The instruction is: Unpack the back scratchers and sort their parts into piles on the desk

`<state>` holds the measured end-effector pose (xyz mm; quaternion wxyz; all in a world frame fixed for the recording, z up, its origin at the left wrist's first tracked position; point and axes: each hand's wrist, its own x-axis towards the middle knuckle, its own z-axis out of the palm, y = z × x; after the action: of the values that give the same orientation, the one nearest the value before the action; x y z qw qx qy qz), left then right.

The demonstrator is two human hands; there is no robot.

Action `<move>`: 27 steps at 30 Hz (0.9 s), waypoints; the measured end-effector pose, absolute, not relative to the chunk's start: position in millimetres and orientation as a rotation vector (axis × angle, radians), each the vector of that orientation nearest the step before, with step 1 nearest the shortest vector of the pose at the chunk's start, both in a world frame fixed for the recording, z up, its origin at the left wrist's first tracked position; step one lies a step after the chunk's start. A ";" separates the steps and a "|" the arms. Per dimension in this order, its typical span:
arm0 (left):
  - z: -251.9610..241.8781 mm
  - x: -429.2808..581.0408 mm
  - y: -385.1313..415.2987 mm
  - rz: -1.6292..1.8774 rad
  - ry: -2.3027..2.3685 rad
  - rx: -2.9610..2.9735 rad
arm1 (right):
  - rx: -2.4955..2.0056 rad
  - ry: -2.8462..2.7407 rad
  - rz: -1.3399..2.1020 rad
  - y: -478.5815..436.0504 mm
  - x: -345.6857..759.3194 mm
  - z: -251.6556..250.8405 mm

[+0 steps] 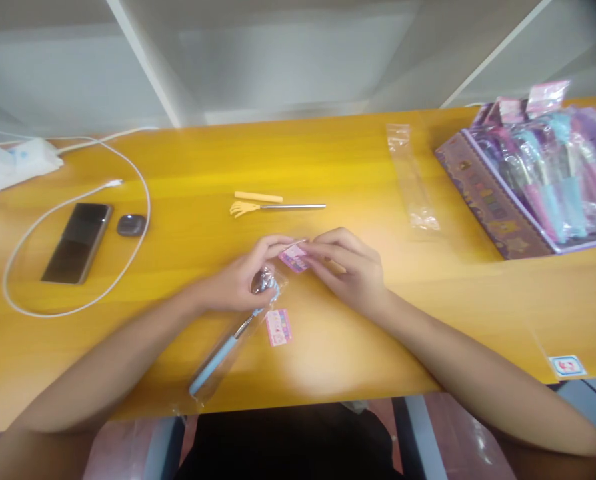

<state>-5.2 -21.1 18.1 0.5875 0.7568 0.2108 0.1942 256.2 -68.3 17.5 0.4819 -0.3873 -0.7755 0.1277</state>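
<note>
Fingers (335, 252) grip a small pink card (294, 259) and slender plastic-sleeved rod (214, 364).

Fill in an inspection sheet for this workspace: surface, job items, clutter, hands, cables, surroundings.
Surface: yellow table, wood-look.
Job items: bagged blue scratcher; raised pink card; lower pink card; unbagged yellow scratcher beside yellow stick; clear bag; box of bagged scratchers.
Clutter: phone, small dark case, sticker.
Hands: left hand grips bagged blue scratcher; right hand pinches raised pink card.
Cables: white cable loops around phone and case; power strip.
Surroundings: gray panels behind.
</note>
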 end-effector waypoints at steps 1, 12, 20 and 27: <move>17.9 -5.3 -21.0 0.456 0.490 1.769 | -0.946 -1.905 0.312 -69.1 256.1 17.9; 23.0 -4.7 -19.6 0.511 0.516 1.763 | -0.890 -2.017 0.403 -74.2 255.1 22.6; 22.0 -4.7 -21.2 0.520 0.494 1.705 | -1.141 -1.751 0.498 -72.7 251.5 13.6; 21.7 -6.6 -18.9 0.411 0.550 1.666 | -0.971 -1.833 0.409 -68.8 252.2 11.3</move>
<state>-6.6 -18.9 21.7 0.6208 0.7248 0.2393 0.1788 252.2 -68.8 11.3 0.4916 -0.3999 -0.7550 0.1686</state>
